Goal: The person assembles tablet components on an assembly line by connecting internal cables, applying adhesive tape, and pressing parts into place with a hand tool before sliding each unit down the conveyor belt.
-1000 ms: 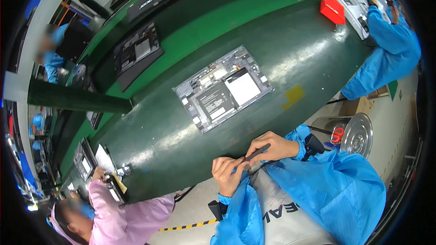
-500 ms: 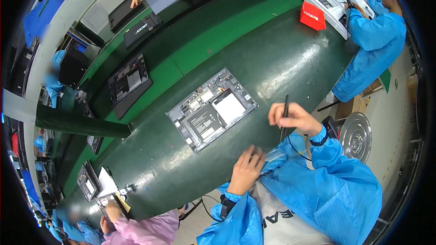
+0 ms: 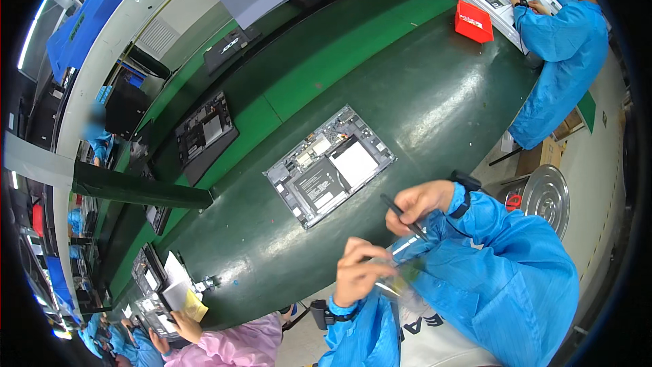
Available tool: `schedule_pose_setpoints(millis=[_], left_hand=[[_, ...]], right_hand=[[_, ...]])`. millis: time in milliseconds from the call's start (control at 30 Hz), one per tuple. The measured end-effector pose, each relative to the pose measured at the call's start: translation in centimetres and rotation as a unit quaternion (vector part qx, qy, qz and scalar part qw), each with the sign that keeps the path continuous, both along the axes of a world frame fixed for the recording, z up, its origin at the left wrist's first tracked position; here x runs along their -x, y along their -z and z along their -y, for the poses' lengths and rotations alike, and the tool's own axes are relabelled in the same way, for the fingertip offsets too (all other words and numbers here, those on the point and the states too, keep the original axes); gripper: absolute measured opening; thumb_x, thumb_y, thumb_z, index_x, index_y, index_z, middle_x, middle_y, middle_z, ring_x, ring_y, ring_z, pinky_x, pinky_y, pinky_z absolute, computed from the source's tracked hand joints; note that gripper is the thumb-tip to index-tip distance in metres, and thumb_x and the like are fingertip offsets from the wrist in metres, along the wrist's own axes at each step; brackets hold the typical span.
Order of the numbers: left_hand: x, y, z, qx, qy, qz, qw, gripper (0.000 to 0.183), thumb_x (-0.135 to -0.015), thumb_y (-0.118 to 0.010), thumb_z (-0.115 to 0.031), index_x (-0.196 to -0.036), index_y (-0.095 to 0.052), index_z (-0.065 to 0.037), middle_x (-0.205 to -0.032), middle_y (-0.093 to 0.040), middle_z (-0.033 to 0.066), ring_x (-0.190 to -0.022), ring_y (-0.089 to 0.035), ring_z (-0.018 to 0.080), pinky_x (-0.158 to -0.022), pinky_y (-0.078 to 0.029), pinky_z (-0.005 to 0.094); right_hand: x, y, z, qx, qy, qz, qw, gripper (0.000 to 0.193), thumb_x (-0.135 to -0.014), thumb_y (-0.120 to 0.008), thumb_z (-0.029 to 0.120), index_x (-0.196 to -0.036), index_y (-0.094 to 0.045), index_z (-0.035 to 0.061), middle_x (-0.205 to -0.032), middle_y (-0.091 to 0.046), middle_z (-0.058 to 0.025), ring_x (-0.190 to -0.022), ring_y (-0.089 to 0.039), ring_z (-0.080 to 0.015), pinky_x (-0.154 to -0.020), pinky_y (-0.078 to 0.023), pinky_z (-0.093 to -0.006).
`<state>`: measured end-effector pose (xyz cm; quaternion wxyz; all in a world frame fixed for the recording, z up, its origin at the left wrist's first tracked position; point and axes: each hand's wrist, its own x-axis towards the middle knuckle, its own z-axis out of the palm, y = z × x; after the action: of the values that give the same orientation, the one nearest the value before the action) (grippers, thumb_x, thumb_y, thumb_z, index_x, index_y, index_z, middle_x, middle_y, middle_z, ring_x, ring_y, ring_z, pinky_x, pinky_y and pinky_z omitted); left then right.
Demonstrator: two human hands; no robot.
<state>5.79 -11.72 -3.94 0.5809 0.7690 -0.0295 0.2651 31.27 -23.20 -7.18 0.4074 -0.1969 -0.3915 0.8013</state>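
An opened laptop base lies on the green bench in front of me, with a black battery and a white rectangle showing inside it. Close to my body, my left hand pinches a clear, shiny piece of plastic film, partly blurred. My right hand grips slim black tweezers, their lower end slanting down toward the film. Whether the tips touch the film I cannot tell. Both hands are apart from the laptop base.
Another opened laptop base lies on the bright green strip beyond. At the back right stands a red box near a co-worker in blue. A co-worker in pink handles parts at lower left. A green post crosses at left.
My right hand has come down and closer to my left hand, turning the tweezers from upright to slanting down toward the film. The whole view has shifted slightly.
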Motion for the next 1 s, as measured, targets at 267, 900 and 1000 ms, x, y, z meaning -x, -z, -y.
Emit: schedule_pose_setpoints(millis=[267,900,1000], left_hand=[[3.9,2.0,-0.8,-0.016,-0.365,-0.087,0.927,0.019,-0.090,-0.059,0.009,-0.101,-0.071,-0.002,-0.117,-0.072,0.0138,-0.096,-0.068,0.0279,-0.087,-0.055,0.0394],[0.5,5.0,-0.1,-0.420,-0.446,-0.036,0.789,0.026,-0.078,-0.079,0.003,-0.097,-0.083,-0.014,-0.112,-0.072,0.0020,-0.094,-0.060,0.0252,-0.086,-0.048,0.0399],[0.9,5.7,-1.0,-0.431,-0.325,-0.126,0.832,0.036,-0.082,-0.072,0.000,-0.114,-0.079,-0.013,-0.123,-0.072,0.0011,-0.099,-0.063,0.0233,-0.089,-0.049,0.0396]], right_hand=[[-6.5,-1.4,2.4,0.048,0.227,0.438,0.869,0.029,-0.106,-0.065,0.033,-0.101,-0.066,0.0044,-0.083,-0.064,0.0001,-0.079,-0.060,-0.0125,-0.074,-0.049,-0.0298],[-7.2,-4.6,6.1,-0.063,0.237,0.391,0.887,0.022,-0.099,-0.072,0.022,-0.098,-0.069,0.0003,-0.090,-0.070,-0.0078,-0.084,-0.065,-0.0207,-0.075,-0.051,-0.0359],[-8.0,-2.0,6.6,-0.027,0.302,0.456,0.837,0.017,-0.098,-0.069,0.019,-0.098,-0.069,0.0015,-0.084,-0.068,-0.0057,-0.081,-0.065,-0.0190,-0.075,-0.051,-0.0341]])
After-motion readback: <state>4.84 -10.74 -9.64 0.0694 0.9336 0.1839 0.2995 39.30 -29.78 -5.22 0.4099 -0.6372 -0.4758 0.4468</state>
